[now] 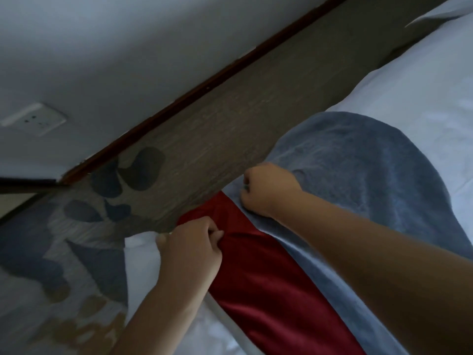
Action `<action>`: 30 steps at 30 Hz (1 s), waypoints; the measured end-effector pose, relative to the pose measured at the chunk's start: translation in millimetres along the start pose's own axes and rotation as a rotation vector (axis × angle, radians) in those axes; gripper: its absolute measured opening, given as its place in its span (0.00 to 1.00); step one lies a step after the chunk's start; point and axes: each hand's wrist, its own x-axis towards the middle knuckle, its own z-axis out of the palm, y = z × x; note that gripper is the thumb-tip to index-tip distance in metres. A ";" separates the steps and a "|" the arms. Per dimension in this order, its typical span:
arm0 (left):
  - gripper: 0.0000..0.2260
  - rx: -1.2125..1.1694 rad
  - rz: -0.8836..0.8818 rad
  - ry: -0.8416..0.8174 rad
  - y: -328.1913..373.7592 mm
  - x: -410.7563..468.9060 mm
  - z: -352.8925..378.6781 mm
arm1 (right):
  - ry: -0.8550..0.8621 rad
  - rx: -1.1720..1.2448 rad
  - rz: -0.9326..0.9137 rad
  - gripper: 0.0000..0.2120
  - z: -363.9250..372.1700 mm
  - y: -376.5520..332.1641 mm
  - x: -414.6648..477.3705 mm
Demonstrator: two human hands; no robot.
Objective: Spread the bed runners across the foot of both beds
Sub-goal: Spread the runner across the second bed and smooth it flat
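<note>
You are looking down at a bed (422,98) with a white sheet, in a room with a grey-brown carpet (217,139). The bed runner (358,175) lies on the white sheet at the near right. It is soft blue-grey on one side and shiny dark red on the other. The blue-grey part puffs up in a big round hump over the bed. The red strip (268,290) runs along its left edge, down toward you. The end of the runner reaches the side of the bed next to the carpet.

Your left hand (189,249) is at that edge. Its fingers are curled tight and pinch a fold of the red cloth. Your right hand (266,190) is a little farther away and to the right. Its fingers are curled in a fist that grips the edge of the blue-grey cloth, right where the red strip ends. The two hands are near each other but do not touch.

Left of the bed, the carpet has dark blue blobs (143,167) on it. Past the carpet, a dark brown board (204,84) runs along the bottom of a pale wall (128,47). A white socket (34,120) sits on the wall at the far left.
</note>
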 end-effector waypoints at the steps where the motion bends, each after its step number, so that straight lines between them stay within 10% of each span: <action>1: 0.08 0.108 -0.014 0.012 6.9 3.0 -2.9 | -0.012 -0.002 0.021 0.19 -2.9 3.2 3.3; 9: 0.11 -0.252 0.119 -0.172 31.6 33.0 13.5 | -0.248 -0.209 0.179 0.19 -3.5 -6.8 30.7; 21: 0.15 -0.248 0.020 -0.063 2.1 4.8 20.8 | -0.151 -0.149 0.027 0.22 7.1 -18.5 36.3; 30: 0.34 0.109 0.233 -0.037 61.2 -42.5 34.6 | 0.378 -0.074 0.028 0.27 -0.8 54.2 -5.1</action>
